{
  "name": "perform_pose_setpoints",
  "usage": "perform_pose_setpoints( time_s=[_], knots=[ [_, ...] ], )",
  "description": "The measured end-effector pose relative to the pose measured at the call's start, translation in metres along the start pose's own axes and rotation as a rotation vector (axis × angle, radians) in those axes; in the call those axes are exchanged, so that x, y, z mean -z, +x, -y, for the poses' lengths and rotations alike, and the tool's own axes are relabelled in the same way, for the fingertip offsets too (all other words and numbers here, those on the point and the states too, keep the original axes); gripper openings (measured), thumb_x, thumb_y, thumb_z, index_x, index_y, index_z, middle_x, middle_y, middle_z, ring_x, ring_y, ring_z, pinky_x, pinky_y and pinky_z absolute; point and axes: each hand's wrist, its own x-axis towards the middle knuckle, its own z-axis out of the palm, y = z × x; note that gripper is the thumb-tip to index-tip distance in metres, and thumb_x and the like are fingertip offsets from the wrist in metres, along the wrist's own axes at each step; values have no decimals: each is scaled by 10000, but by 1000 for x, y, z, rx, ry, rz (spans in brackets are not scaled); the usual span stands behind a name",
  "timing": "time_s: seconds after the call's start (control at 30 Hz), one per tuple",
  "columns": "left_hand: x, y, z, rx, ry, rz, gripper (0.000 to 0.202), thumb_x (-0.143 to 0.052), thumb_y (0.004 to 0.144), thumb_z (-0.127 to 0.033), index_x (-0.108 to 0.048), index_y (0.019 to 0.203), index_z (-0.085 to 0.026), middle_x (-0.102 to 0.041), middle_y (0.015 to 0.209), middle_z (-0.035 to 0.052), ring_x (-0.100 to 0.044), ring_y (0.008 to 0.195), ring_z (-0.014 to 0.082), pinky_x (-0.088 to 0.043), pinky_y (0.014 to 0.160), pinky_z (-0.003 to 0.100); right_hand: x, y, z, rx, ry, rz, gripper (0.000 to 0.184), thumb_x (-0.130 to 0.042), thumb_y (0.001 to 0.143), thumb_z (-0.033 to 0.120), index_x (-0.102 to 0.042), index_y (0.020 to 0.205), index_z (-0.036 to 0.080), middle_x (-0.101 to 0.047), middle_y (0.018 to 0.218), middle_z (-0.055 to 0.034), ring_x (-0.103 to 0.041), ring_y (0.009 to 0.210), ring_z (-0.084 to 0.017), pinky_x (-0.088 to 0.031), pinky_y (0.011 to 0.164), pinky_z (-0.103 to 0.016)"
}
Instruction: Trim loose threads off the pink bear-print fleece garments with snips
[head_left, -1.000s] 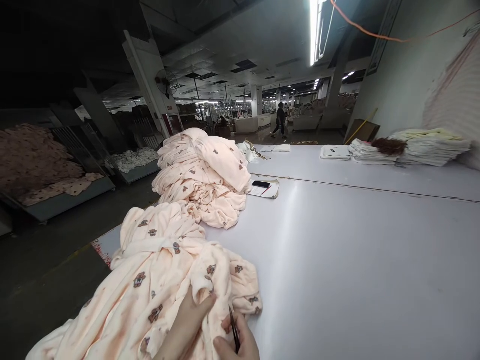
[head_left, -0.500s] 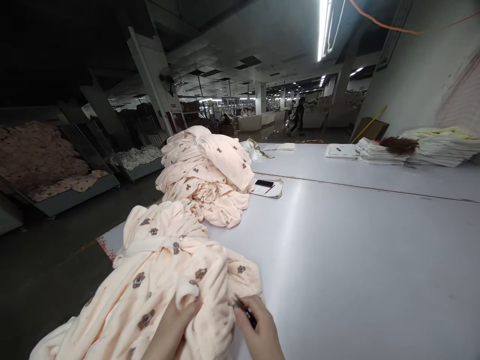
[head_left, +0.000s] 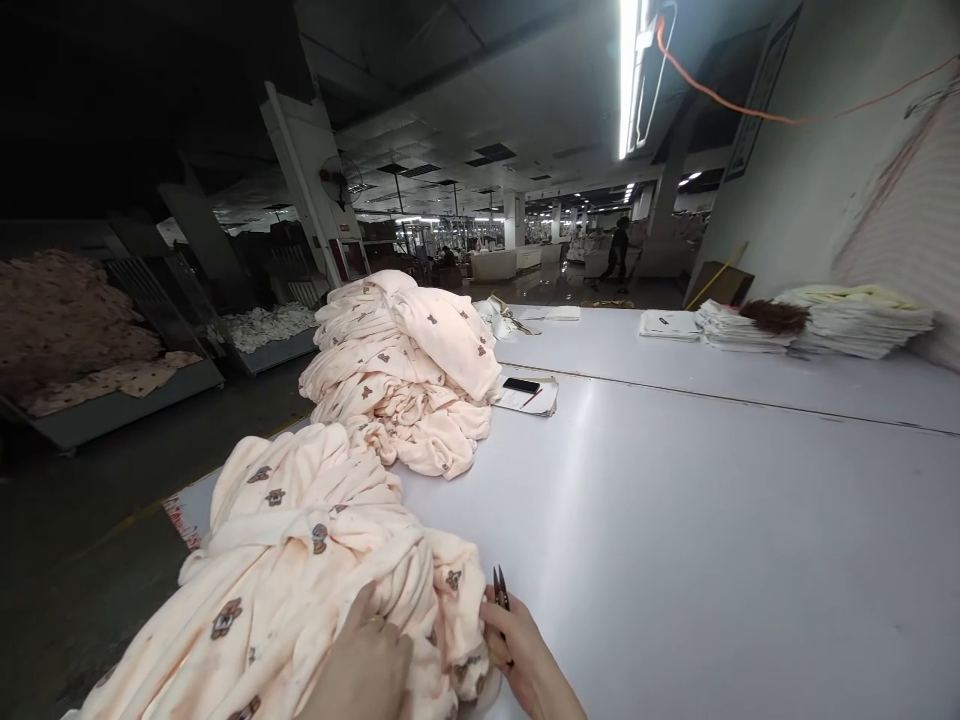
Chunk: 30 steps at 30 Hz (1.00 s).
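Observation:
A pale peach fleece garment (head_left: 300,590) with small brown bear prints lies bunched on the near left of the table, a plain pale band across its folds. My left hand (head_left: 367,655) is closed on the cloth, fingers curled into a fold and partly hidden. At the garment's right edge, my right hand (head_left: 529,655) grips a pair of dark thread snips (head_left: 501,590). Their two pointed blades stick up above the fingers, slightly apart. The right fingertips touch the cloth's edge. Farther back rises a heap of the same fleece (head_left: 405,370).
Behind the heap, a phone (head_left: 521,385) rests on papers (head_left: 536,402). Folded white cloth stacks (head_left: 855,320) line the far right of the pale tabletop (head_left: 712,540). Fabric-filled carts (head_left: 127,400) stand on the floor at left. A person (head_left: 619,250) is in the distance.
My left hand has turned, its back now up, over the cloth. My right hand now shows the snips pointing upward beside the garment's edge. The view has shifted slightly.

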Motion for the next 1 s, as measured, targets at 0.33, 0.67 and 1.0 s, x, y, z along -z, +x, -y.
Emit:
perform_pose_setpoints(
  time_s=[0.33, 0.67, 1.0],
  knots=[
    [-8, 37, -62, 301, -124, 158, 235, -506, 736, -231, -603, 944, -184, -616, 995, 96, -572, 926, 257, -418, 811, 350, -21, -39, -16, 385, -61, -124, 414, -784, 607, 405, -589, 921, 220, -579, 619, 47, -584, 593, -148, -497, 634, -262],
    [5, 42, -38, 443, -586, 64, 487, -452, 750, -191, -569, 1220, -243, -629, 1176, 61, -605, 919, 198, -459, 724, 256, -6, -40, 2, 492, -791, -303, 213, -602, 723, 229, -604, 935, 250, -664, 917, -21, -639, 815, -205, -485, 656, -250],
    [26, 48, -39, 634, -1226, 226, 138, -583, 733, -254, -645, 788, -144, -528, 603, -32, -447, 474, 73, -325, 405, 144, -14, -27, 46, 609, -843, -250, 101, -472, 851, 271, -557, 851, 216, -628, 797, -9, -597, 732, -179, -456, 680, -259]
  ],
)
